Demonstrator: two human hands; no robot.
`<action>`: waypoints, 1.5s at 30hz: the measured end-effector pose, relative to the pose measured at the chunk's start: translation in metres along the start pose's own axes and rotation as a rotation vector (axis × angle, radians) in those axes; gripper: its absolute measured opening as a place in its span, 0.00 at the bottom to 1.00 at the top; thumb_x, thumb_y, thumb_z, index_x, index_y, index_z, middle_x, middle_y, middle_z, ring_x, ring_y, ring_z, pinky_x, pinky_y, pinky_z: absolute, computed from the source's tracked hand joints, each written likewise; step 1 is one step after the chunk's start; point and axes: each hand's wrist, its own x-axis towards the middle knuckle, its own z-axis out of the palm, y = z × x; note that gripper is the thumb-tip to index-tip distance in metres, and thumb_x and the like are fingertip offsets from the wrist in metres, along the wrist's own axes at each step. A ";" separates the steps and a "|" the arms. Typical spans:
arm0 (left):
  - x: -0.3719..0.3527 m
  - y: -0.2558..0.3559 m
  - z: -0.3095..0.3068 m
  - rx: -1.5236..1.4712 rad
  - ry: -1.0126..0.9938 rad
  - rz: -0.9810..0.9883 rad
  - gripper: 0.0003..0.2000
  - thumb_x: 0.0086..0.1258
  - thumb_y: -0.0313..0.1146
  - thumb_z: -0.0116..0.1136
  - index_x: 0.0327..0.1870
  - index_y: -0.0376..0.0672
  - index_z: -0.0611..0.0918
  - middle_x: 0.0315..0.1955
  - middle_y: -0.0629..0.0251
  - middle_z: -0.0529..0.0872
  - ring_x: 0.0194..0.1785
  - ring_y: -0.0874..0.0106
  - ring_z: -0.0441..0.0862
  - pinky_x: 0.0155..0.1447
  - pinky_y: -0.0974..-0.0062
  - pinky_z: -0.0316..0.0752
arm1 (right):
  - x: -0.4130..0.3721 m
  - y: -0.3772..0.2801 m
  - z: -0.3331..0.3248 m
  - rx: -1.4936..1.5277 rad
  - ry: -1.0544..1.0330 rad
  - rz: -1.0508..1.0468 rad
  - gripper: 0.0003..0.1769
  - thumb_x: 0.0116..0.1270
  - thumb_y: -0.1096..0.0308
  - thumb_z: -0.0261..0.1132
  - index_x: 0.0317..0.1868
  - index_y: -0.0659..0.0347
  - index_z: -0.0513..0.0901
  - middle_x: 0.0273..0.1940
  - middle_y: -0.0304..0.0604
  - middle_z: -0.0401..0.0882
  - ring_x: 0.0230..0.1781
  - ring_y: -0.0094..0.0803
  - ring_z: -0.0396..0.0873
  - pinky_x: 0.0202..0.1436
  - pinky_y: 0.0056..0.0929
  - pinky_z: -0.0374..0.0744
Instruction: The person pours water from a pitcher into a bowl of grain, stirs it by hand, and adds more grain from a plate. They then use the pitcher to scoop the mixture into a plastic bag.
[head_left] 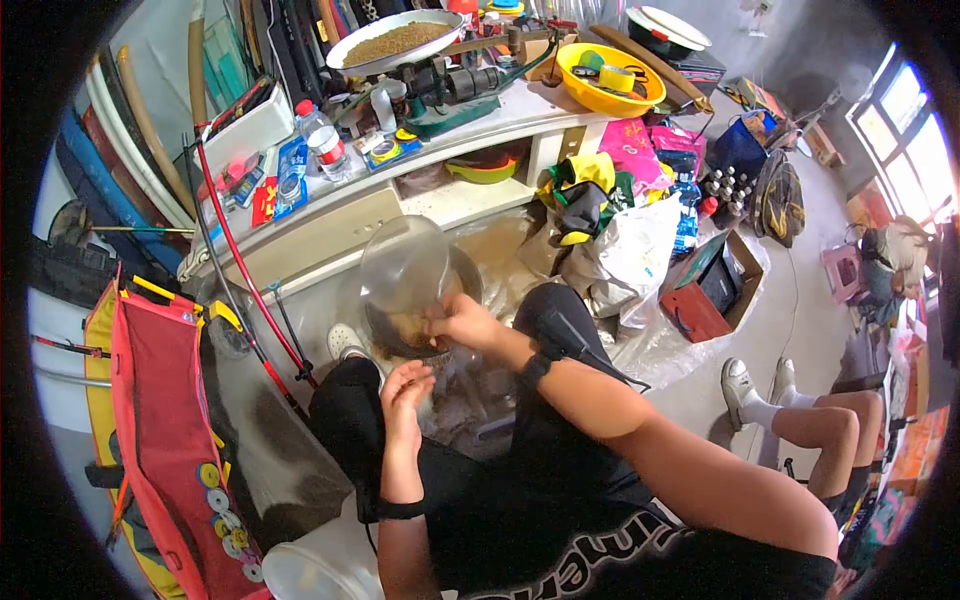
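Observation:
My right hand [466,322] is closed at the lower edge of a clear, round plastic tub [405,255], which is tilted between my knees. A dark round basin [466,280] sits on the floor behind and below it, partly hidden by the tub. Some brownish material shows near my right fingertips, too blurred to name. Lower and to the left, my left hand [405,388] is raised, fingers loosely apart and holding nothing.
Ahead stands a white cabinet [310,240] bearing a plate of grain [400,42], a bottle [322,140] and a yellow basin [612,80]. A red bag [165,390] lies left, rods beside it. White sack [630,255] and open box [715,290] are right; another person's legs [800,420] are beyond.

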 end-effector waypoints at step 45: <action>0.003 -0.021 0.009 -0.210 -0.059 -0.068 0.14 0.61 0.28 0.49 0.48 0.43 0.72 0.39 0.65 0.77 0.45 0.68 0.77 0.53 0.69 0.72 | -0.014 0.002 0.017 -0.384 -0.186 0.031 0.17 0.42 0.66 0.69 0.31 0.67 0.77 0.27 0.47 0.78 0.30 0.33 0.75 0.34 0.34 0.75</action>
